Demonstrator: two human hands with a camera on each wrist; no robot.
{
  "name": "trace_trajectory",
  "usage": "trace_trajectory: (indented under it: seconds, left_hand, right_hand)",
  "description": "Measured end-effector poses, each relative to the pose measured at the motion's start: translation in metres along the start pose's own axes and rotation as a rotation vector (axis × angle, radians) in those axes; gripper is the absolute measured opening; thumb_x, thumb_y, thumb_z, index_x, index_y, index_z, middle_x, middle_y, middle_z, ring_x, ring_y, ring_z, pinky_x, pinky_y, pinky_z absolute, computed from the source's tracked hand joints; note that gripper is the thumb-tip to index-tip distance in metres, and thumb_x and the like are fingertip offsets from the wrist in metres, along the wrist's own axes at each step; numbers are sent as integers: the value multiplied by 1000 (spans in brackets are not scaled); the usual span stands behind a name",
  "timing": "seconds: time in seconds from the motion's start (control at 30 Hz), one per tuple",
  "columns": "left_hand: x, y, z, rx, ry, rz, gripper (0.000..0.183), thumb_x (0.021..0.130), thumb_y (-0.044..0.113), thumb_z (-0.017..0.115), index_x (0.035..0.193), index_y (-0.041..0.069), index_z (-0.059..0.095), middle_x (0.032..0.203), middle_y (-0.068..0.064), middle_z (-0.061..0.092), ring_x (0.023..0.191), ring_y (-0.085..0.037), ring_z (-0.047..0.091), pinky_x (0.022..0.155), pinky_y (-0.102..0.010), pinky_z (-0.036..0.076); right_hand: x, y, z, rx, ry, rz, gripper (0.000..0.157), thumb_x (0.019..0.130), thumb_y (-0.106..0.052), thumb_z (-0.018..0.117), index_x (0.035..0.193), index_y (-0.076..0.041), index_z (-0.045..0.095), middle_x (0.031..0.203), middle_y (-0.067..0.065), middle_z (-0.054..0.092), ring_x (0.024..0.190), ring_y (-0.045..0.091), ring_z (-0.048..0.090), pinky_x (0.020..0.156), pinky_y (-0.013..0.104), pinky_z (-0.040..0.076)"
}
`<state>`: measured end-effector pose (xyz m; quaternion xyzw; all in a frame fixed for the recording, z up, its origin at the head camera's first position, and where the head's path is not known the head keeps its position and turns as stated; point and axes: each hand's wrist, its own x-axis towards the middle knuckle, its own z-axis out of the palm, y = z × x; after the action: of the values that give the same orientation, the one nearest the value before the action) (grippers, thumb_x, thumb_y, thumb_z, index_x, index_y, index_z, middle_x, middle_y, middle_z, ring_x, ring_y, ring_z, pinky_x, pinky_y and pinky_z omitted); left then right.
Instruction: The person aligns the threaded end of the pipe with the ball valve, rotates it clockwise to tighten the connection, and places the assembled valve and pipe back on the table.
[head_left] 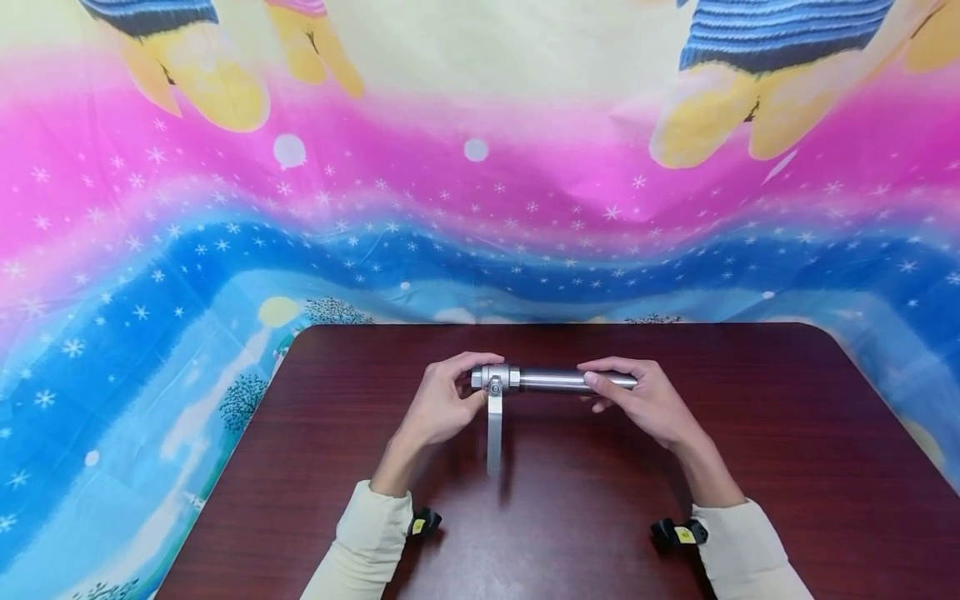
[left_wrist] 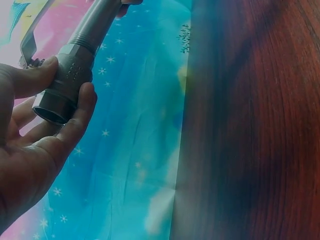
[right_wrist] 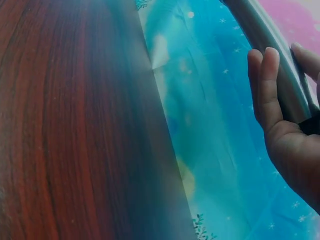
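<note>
A metal ball valve (head_left: 512, 377) with a long flat lever handle (head_left: 494, 433) is held level above the table, the lever pointing toward me. My left hand (head_left: 448, 398) grips the valve body between thumb and fingers, and its open round end shows in the left wrist view. From the valve's right side runs a shiny metal pipe (head_left: 551, 381); in the left wrist view threads (left_wrist: 84, 41) show where the two meet. My right hand (head_left: 647, 396) holds the pipe's far end, thumb in front and fingers behind. In the right wrist view the pipe (right_wrist: 270, 45) lies between thumb and fingers.
The dark red wooden table (head_left: 337, 367) has rounded far corners. A printed cloth (head_left: 465, 192) in pink and blue hangs behind and beside it. Black straps with yellow labels, a left one (head_left: 425, 522) and a right one (head_left: 678, 534), sit at the sleeve cuffs.
</note>
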<state>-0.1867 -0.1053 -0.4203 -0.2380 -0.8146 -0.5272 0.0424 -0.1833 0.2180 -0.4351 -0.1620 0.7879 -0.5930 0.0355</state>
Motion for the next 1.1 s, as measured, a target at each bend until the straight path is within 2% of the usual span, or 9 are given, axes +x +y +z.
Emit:
trace_trajectory:
  seconds: [0.13,0.3,0.4,0.6,0.77,0.9,1.0,1.1]
  left_hand:
    - [-1,0,0,9,9,5,50,87,-12,69,131,10,75,119,-10,77,91,-22,67,79,-32,61]
    - [-1,0,0,23,29,-11,48,87,-11,71,131,10,76,112,-11,78,83,-16,65,73,-24,57]
    - [-1,0,0,31,41,-15,47,88,-10,72,130,9,76,107,-12,78,80,-14,63,70,-24,55]
    - [-1,1,-2,20,59,-15,46,88,-10,72,130,9,76,106,-13,78,80,-14,64,69,-22,54]
    - [-1,1,-3,2,72,5,48,87,-13,71,129,10,77,108,-13,79,81,-16,65,70,-26,57]
    - [-1,0,-4,-7,75,16,49,87,-13,70,129,11,77,110,-12,79,83,-17,65,71,-31,58]
    - [-1,-1,-5,-12,73,26,50,87,-14,69,129,12,77,113,-11,79,84,-17,64,72,-28,57]
    - [-1,-1,-5,-20,69,32,52,86,-14,68,130,12,77,116,-10,78,86,-19,64,72,-26,56]
  right_hand:
    - [-1,-1,1,-25,-28,-9,35,106,-17,68,137,0,68,122,28,72,88,18,79,82,33,65]
    - [-4,-1,-1,-105,-17,-79,37,99,-12,77,135,-14,68,127,10,66,95,14,69,80,24,58]
    - [-5,1,-1,-123,-10,-137,36,96,-7,78,130,-14,68,130,7,61,99,14,66,81,21,56]
    - [-3,2,0,-181,34,-215,34,95,-3,79,127,-14,71,130,6,63,105,12,65,88,16,51]
    - [-3,1,1,-216,51,-183,34,98,-9,77,131,-14,70,129,6,68,97,13,63,81,20,52]
    - [-3,0,1,-214,44,-140,34,102,-13,74,135,-14,69,117,9,71,85,15,61,73,25,49]
    - [-4,0,0,-188,27,-129,34,103,-14,71,137,-12,69,110,13,74,85,14,68,72,25,52]
    - [-4,-1,-1,-155,9,-136,33,105,-12,69,138,-8,68,111,19,77,91,17,77,76,25,58]
